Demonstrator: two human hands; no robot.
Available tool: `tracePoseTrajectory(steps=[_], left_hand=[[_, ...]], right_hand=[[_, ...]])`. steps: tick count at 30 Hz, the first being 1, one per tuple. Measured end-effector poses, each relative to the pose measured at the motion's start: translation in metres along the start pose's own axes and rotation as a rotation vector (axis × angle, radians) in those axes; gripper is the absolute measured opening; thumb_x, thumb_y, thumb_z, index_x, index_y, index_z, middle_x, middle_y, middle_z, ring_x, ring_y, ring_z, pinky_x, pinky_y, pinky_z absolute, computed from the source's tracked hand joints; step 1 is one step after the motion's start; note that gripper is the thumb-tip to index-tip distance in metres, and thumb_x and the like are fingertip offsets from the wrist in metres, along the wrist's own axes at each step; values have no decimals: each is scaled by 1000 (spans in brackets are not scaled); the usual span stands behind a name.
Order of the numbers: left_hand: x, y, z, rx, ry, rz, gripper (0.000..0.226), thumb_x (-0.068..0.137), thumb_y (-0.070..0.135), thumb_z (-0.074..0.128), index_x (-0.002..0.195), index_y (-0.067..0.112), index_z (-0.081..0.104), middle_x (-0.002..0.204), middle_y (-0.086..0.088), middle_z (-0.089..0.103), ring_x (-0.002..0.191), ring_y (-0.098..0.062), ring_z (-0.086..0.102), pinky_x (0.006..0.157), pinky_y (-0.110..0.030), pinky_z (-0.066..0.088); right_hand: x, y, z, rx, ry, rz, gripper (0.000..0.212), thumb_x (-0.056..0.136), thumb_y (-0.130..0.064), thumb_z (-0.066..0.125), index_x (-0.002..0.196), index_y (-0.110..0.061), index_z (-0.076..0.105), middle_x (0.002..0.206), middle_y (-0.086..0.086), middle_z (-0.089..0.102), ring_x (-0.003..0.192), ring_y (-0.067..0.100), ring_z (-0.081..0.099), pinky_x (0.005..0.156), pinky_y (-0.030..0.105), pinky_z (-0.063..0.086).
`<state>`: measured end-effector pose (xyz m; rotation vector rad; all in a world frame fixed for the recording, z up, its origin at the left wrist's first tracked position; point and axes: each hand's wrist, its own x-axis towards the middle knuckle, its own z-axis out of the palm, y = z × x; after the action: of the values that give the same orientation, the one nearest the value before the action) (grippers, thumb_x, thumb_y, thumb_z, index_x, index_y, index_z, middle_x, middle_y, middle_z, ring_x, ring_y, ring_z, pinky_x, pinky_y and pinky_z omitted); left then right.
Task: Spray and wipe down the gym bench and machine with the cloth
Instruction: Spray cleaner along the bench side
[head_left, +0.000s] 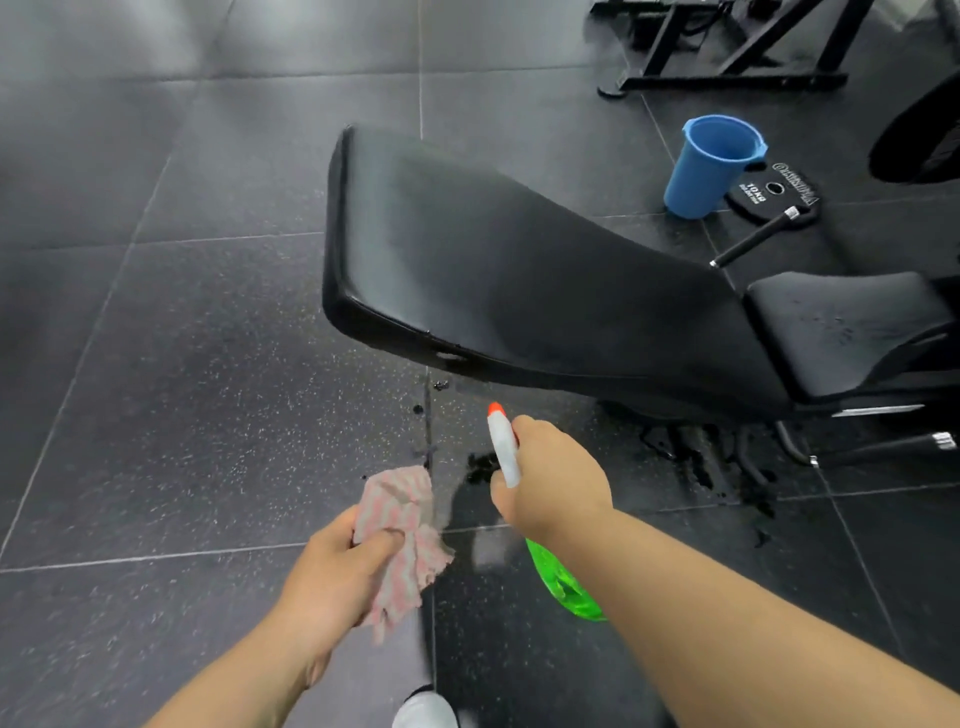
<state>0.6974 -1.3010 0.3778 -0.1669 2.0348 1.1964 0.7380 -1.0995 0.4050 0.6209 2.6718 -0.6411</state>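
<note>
A black padded gym bench (493, 260) stretches from the centre to the right, its long back pad raised and its seat pad (841, 322) at the right speckled with droplets. My right hand (556, 478) grips a spray bottle (563, 579) with a green body, white head and orange nozzle that points toward the bench's near edge. My left hand (337, 577) holds a crumpled pink and white striped cloth (402, 540) below and left of the bottle. Both hands hover over the floor in front of the bench.
A blue plastic bucket (711, 166) stands beyond the bench beside a black 10 kg weight plate (774, 195) and a bar (753, 239). A black machine frame (727, 57) sits at the top right. Wet dark patches (691, 457) mark the floor under the bench.
</note>
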Motion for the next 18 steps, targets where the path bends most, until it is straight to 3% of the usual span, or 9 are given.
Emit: tracePoseTrajectory(steps=[2,5,8,11,13,16,18], left_hand=[[0,2,28,-14,3,-16,10,93,14,58,87,14,66,56,0,53,51,-18,39,48,-24,24],[4,-2,79,-29,4,-38,10,92,12,58,87,12,66,58,-4,53,55,-18,40,48,-24,24],[11,-5,133,-35,19,-52,11,93,13,57,90,13,68,62,-9,55,56,-20,40,47,-23,25],[24,-2,193,-66,67,-54,13,94,11,57,93,13,70,68,-6,69,53,-17,55,44,-21,37],[32,5,226,-108,98,-64,14,94,10,57,95,12,70,72,-7,73,57,-15,61,48,-21,41],[46,13,278,-111,106,-51,15,94,9,55,96,13,70,76,-10,74,59,-18,64,48,-25,46],[55,17,309,-91,83,-31,15,95,10,55,95,13,69,73,-9,73,54,-14,63,44,-23,46]], right_hand=[[1,30,-2,19,19,6,38,97,-25,44,135,-18,40,111,5,50,104,29,52,73,30,33],[7,79,0,34,33,30,26,96,-28,39,120,-20,46,94,-1,43,87,26,45,70,32,34],[19,131,6,-10,31,12,31,97,-30,34,125,-21,47,92,-3,40,81,25,42,68,34,32],[27,188,5,-2,0,16,19,98,-30,38,112,-18,43,94,-1,42,82,27,44,70,33,35],[27,217,0,11,-28,8,22,98,-29,41,117,-18,44,95,0,44,86,27,48,71,33,38],[28,264,-7,26,-61,11,21,98,-25,46,117,-19,44,103,4,49,101,29,54,77,35,45],[31,294,-8,5,-73,25,10,97,-24,48,105,-22,42,105,4,52,103,29,54,82,36,50]])
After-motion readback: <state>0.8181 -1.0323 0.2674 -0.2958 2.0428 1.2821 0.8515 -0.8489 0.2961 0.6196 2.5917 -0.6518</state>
